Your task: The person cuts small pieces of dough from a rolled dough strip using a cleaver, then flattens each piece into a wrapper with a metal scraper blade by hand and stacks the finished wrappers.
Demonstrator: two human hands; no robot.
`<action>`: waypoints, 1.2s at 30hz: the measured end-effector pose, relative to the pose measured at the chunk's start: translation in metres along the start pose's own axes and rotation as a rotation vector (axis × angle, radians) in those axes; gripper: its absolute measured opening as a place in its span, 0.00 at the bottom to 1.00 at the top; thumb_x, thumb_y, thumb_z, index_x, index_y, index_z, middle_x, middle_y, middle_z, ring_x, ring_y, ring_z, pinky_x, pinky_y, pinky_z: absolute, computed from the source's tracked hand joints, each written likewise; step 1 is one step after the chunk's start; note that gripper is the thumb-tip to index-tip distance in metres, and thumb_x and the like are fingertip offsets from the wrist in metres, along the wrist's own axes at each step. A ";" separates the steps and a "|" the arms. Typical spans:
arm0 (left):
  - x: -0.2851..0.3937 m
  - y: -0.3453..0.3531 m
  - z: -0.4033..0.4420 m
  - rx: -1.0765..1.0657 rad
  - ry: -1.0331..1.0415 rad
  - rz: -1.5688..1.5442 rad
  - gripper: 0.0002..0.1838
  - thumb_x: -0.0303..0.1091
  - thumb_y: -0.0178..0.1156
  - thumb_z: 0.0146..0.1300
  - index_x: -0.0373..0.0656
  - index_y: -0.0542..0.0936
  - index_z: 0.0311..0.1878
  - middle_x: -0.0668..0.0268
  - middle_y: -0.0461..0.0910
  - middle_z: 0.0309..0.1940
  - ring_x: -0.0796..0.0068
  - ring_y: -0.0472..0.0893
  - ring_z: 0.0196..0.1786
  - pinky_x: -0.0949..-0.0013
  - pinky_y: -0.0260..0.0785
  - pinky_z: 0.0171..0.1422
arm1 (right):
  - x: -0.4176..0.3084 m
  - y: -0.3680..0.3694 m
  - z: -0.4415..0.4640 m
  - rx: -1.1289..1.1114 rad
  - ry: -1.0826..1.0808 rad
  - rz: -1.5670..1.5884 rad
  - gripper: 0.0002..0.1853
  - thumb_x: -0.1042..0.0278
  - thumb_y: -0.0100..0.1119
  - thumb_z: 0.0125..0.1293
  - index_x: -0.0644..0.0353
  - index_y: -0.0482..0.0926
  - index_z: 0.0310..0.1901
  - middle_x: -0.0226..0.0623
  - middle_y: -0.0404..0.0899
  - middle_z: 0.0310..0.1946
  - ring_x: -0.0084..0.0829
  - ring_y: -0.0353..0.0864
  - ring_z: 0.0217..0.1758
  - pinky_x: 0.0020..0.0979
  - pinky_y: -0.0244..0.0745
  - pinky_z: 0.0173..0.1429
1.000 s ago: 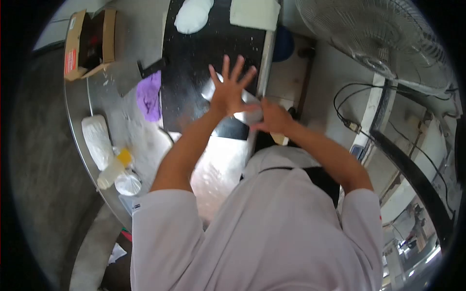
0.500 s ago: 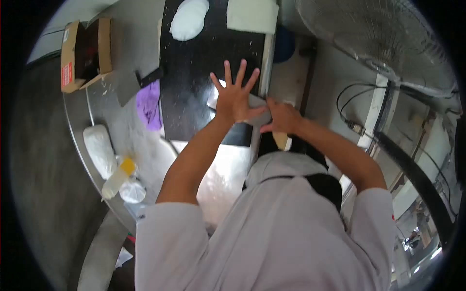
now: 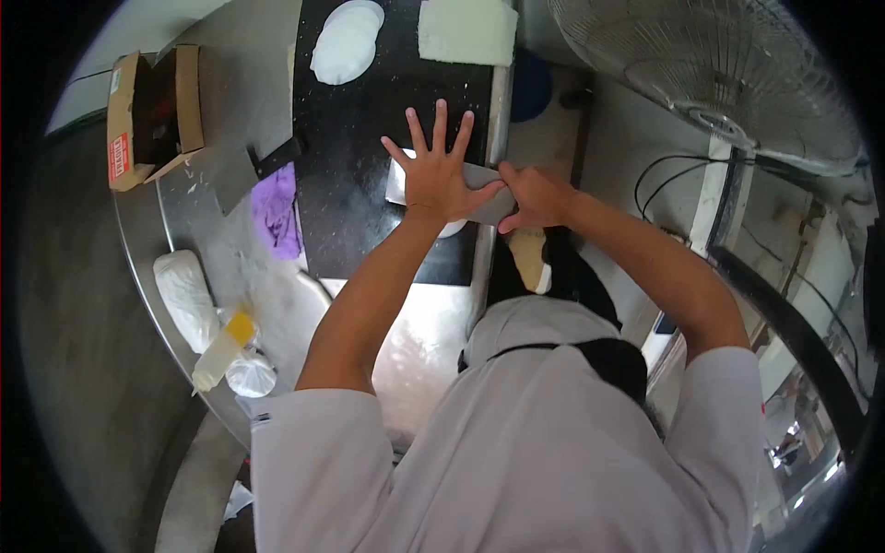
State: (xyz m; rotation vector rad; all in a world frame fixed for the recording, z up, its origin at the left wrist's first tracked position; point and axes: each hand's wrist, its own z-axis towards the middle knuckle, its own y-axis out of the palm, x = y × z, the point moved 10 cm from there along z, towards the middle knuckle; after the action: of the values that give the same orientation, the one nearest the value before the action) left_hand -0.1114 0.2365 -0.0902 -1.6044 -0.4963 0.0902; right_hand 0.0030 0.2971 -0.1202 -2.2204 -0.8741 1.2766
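My left hand point(image 3: 438, 180) lies flat with its fingers spread on a grey metal blade point(image 3: 479, 189), over the black board point(image 3: 341, 184). At the blade's right end my right hand point(image 3: 539, 197) is closed round it, thumb and fingertips at its edge; its handle is hidden. Part of a white round piece point(image 3: 452, 228) shows beneath the left wrist and blade. Stacked white discs point(image 3: 348, 43) lie at the far end of the board, beside a folded pale cloth point(image 3: 468, 31).
A purple cloth point(image 3: 276, 212) and a dark-handled metal tool point(image 3: 274, 158) lie left of the board. An open carton point(image 3: 189, 97), a wrapped white bundle point(image 3: 184, 300) and a yellow-capped bottle point(image 3: 218, 357) sit farther left. A large fan point(image 3: 710, 74) stands at upper right.
The view has shifted slightly. Both hands stay at the blade, which now lies a little farther up the board, and a white edge shows below it. My left hand remains spread.
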 end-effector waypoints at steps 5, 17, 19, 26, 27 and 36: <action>-0.027 -0.029 0.036 0.237 -0.099 0.004 0.64 0.82 0.63 0.50 0.63 0.53 0.86 0.53 0.43 0.87 0.33 0.41 0.86 0.09 0.27 0.72 | -0.013 -0.060 0.022 0.320 -0.318 -0.109 0.51 0.37 0.83 0.45 0.69 0.67 0.57 0.65 0.83 0.41 0.64 0.85 0.49 0.53 0.81 0.53; -0.034 -0.028 0.027 0.234 -0.160 0.081 0.67 0.83 0.62 0.48 0.59 0.52 0.86 0.52 0.42 0.87 0.30 0.40 0.85 0.07 0.31 0.70 | -0.020 -0.053 0.038 0.082 -0.217 -0.101 0.46 0.47 0.84 0.48 0.68 0.67 0.58 0.59 0.84 0.42 0.62 0.85 0.52 0.51 0.81 0.54; -0.043 -0.028 0.023 0.255 -0.153 0.049 0.67 0.84 0.61 0.48 0.59 0.51 0.87 0.52 0.41 0.87 0.30 0.39 0.85 0.08 0.29 0.71 | -0.032 -0.064 0.048 0.014 -0.192 -0.154 0.44 0.50 0.84 0.49 0.67 0.67 0.58 0.59 0.84 0.41 0.59 0.85 0.52 0.52 0.80 0.53; -0.007 -0.005 0.023 0.147 -0.039 0.054 0.65 0.83 0.61 0.50 0.58 0.54 0.86 0.48 0.42 0.87 0.27 0.36 0.85 0.07 0.29 0.70 | -0.007 -0.029 0.014 0.001 -0.136 0.063 0.44 0.51 0.85 0.47 0.68 0.68 0.58 0.60 0.85 0.38 0.61 0.86 0.49 0.53 0.81 0.52; -0.012 -0.013 0.029 0.210 -0.055 0.043 0.64 0.83 0.61 0.51 0.58 0.54 0.86 0.48 0.41 0.87 0.27 0.36 0.85 0.07 0.30 0.70 | -0.002 -0.040 0.018 0.200 -0.301 0.018 0.44 0.49 0.84 0.48 0.66 0.68 0.58 0.60 0.85 0.36 0.63 0.86 0.49 0.52 0.81 0.53; -0.008 -0.001 0.038 0.139 0.016 0.068 0.65 0.85 0.60 0.50 0.63 0.51 0.86 0.50 0.41 0.87 0.26 0.39 0.84 0.09 0.33 0.73 | 0.006 -0.021 0.022 0.004 -0.132 0.112 0.46 0.45 0.84 0.46 0.65 0.69 0.60 0.59 0.85 0.41 0.58 0.87 0.50 0.51 0.81 0.53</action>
State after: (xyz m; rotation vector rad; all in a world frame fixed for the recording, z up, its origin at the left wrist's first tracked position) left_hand -0.1322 0.2688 -0.0952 -1.4850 -0.4147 0.1594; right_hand -0.0203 0.3179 -0.1210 -2.2297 -0.8029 1.4900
